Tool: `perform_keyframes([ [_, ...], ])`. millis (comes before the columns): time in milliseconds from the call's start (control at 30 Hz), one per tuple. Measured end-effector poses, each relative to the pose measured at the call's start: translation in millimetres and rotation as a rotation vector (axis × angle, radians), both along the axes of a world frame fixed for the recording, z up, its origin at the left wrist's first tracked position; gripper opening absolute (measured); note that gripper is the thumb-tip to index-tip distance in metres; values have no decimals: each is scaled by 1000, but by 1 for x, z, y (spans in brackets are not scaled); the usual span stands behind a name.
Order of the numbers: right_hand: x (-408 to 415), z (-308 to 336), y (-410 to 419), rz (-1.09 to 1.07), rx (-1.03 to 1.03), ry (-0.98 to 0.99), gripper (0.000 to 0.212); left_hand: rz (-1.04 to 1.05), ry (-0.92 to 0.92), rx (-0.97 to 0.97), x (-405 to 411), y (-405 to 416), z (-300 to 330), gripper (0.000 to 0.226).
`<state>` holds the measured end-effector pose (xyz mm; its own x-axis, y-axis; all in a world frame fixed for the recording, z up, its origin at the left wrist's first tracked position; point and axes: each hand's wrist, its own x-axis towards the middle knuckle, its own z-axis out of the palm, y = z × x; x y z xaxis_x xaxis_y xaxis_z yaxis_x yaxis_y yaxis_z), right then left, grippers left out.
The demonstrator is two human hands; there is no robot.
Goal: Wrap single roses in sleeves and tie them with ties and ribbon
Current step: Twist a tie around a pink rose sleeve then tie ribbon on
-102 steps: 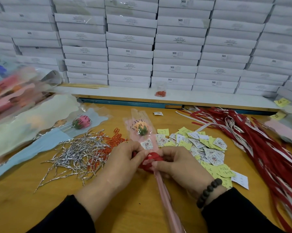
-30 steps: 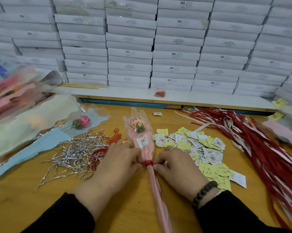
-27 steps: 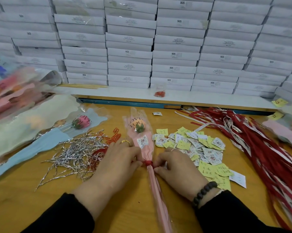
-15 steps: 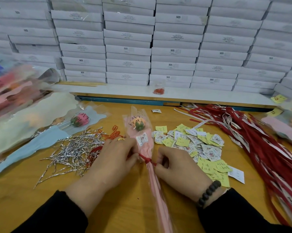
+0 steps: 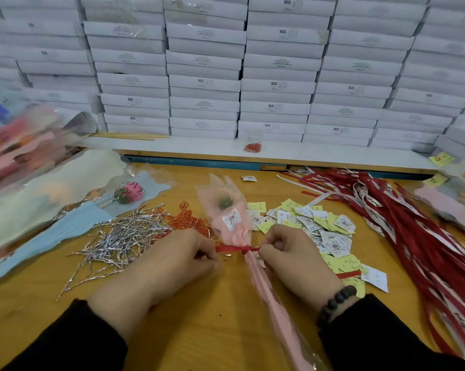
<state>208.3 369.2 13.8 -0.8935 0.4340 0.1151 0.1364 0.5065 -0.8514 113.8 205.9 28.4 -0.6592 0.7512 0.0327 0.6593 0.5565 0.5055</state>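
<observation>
From the head view, a pink sleeve [image 5: 235, 223] with 1 rose [image 5: 225, 202] inside lies on the yellow tabletop [image 5: 212, 325], its wide top pointing away from the person and its narrow tail running toward the lower edge. A white sticker [image 5: 231, 219] sits on the sleeve just below the rose. A red ribbon [image 5: 236, 249] is wrapped round the sleeve's gathered neck and knotted there. The left hand [image 5: 172, 263] has its fingers curled and pinches the ribbon's left end, just beside the sleeve; the right hand [image 5: 292, 259] is likewise curled and pinches the right end close to the knot, so the ribbon runs straight between the 2 hands. A dark bead bracelet [image 5: 334, 303] circles the right wrist, and both arms wear black sleeves. Left of the left hand lies a heap of silver ties [image 5: 119, 241], with orange clips [image 5: 188, 220] between the heap and the sleeve. Right of the sleeve is a scatter of yellow and white labels [image 5: 311, 223], and farther right a long bundle of red ribbons [image 5: 413, 231]. At far left lie pale sleeves and another rose [image 5: 131, 192] with a pink head. Behind the tabletop, stacked white boxes [image 5: 252, 76] fill the back wall above a white ledge [image 5: 199, 148].
</observation>
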Motion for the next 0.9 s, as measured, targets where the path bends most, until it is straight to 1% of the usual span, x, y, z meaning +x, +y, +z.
perform_keyframes([
  [67, 1, 1, -2, 40, 0, -12, 13, 120, 218, -26, -2, 2, -3, 12],
  [100, 1, 2, -3, 63, -2, -24, 13, 165, 279, 1, -3, 2, -5, 13],
  [233, 2, 2, -11, 167, -17, -81, 13, 301, 367, 277, -5, 4, -13, 16],
  [333, 1, 0, -17, 240, 23, -102, 16, 327, 361, 420, -5, 11, -17, 17],
  [400, 0, -2, -19, 261, 53, -106, 16, 315, 238, 537, -6, 15, -20, 18],
  [567, -1, -4, -23, 284, 106, -110, 18, 292, -277, 894, 7, 29, -22, 26],
  [600, -1, -4, -23, 281, 109, -106, 19, 287, -356, 925, 9, 30, -22, 22],
  [667, -1, -4, -23, 273, 115, -104, 21, 272, -483, 938, 10, 31, -22, 8],
  [700, -1, -4, -23, 271, 120, -106, 20, 270, -523, 931, 10, 29, -22, 8],
  [767, -1, -3, -22, 272, 127, -119, 19, 262, -564, 920, 8, 26, -23, 21],
  [800, 0, -2, -22, 276, 127, -129, 17, 265, -562, 916, 7, 25, -23, 22],
  [900, 2, 1, -19, 311, 105, -196, 16, 284, -546, 911, 7, 23, -20, 15],
])
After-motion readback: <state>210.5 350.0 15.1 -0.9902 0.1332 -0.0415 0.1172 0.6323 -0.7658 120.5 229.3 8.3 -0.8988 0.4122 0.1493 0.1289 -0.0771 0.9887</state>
